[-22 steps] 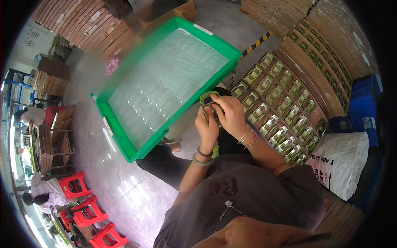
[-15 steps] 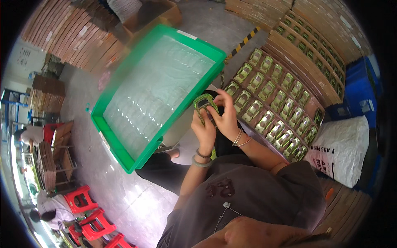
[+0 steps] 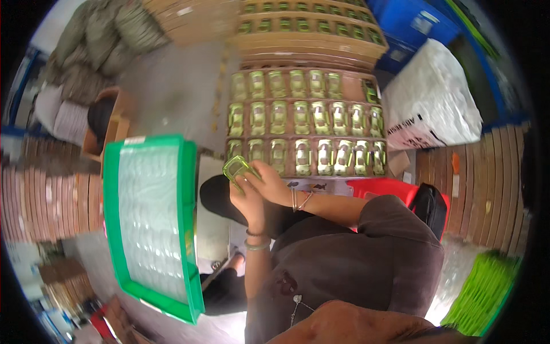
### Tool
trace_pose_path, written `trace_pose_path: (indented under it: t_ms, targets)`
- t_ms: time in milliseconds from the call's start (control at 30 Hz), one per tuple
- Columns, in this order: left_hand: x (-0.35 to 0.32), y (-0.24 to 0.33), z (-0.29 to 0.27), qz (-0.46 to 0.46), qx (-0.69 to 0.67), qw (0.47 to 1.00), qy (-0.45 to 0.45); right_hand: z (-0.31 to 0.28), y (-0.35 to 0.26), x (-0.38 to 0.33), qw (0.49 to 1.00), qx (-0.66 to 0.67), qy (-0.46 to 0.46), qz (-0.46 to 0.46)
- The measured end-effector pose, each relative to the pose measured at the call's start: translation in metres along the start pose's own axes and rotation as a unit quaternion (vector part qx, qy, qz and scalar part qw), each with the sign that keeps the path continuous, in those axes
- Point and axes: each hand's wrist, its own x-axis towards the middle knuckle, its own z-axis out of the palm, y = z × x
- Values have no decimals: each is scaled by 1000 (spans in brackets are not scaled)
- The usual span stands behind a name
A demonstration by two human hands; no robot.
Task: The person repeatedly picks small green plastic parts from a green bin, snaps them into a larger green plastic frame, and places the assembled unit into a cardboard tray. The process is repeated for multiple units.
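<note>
A green toy car body [image 3: 235, 167] is gripped between both my hands, over the near left corner of a brown tray [image 3: 351, 85]. My left hand [image 3: 247, 202] closes on its near side, and my right hand [image 3: 271, 184] pinches it from the right. Fingers cover part of the shell. Rows of similar green car bodies [image 3: 301, 117] lie in the tray, with a gap in the far row toward the right. To my left stands a green plastic tub [image 3: 188, 229] with a clear moulded plastic sheet [image 3: 150, 218] inside.
Stacked trays of car bodies [image 3: 303, 26] rise beyond the brown tray. A white sack [image 3: 438, 103] leans at the right, near blue crates [image 3: 421, 23]. A red stool [image 3: 384, 188] with a black bag [image 3: 429, 209] is at my right side. Cardboard stacks [image 3: 470, 183] flank both sides.
My view has swung right, so the brown tray lies straight ahead and the green tub sits at my left. Both hands still hold the car body, carried round toward the tray.
</note>
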Motion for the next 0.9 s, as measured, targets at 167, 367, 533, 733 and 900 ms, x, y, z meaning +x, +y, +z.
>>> trace_pose_path:
  t_ms: [167, 367, 533, 733, 900]
  targets:
    - [-2, -11, 42, -23, 36, 987, -156, -96, 50, 3, 978, -68, 46, 193]
    - [-17, -25, 11, -152, -11, 958, -242, -324, 239, 60, 868, -218, 332, 297]
    - [-25, -19, -16, -184, -14, 967, -176, -395, 223, 118, 834, -353, 341, 250]
    - [-37, -11, -33, -192, -19, 972, -138, -431, 209, 118, 693, -568, 244, 369]
    - [-35, -7, -33, -195, -32, 971, -134, -433, 212, 106, 697, -602, 201, 333]
